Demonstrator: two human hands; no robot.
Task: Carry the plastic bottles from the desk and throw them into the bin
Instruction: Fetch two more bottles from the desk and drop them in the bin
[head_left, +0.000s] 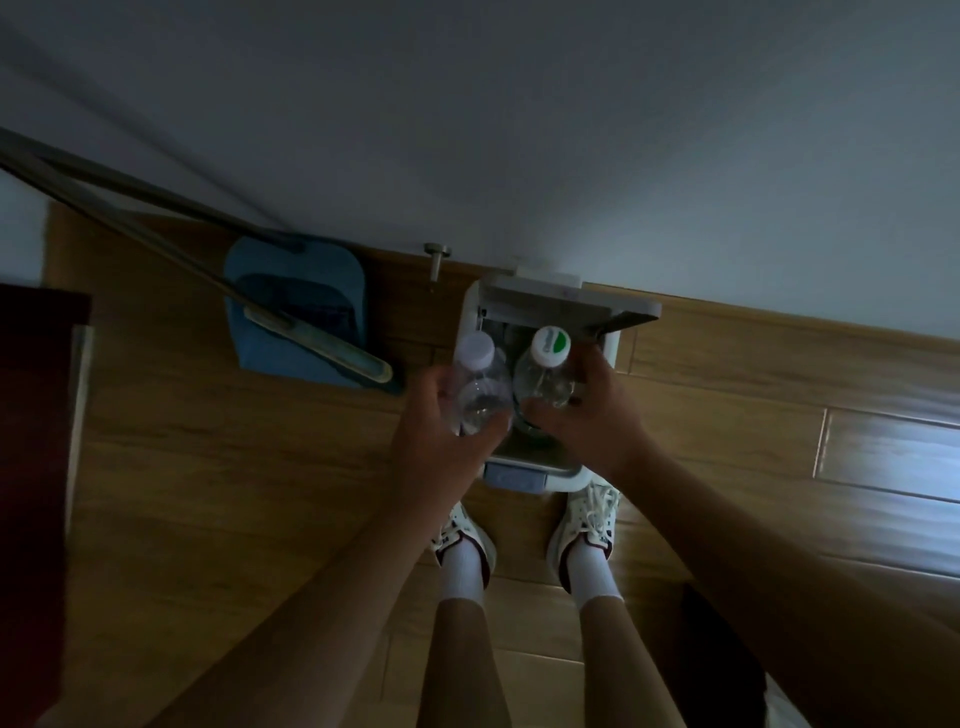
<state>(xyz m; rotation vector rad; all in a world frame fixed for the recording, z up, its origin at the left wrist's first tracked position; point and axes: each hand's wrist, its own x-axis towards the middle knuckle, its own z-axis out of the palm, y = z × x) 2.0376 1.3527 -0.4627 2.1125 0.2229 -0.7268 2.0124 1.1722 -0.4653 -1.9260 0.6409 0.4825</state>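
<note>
No lettering is legible in this dim view from above. The white cap (550, 345) of the green-marked bottle (543, 382), gripped in the right hand (587, 415), carries a green patch and a faint line of print, too blurred to read. The pale cap (477, 349) of the second bottle (480, 400), gripped in the left hand (447, 431), is only a blur. Faint marks on the bluish panel (514, 475) at the front of the bin (470, 312) cannot be made out
</note>
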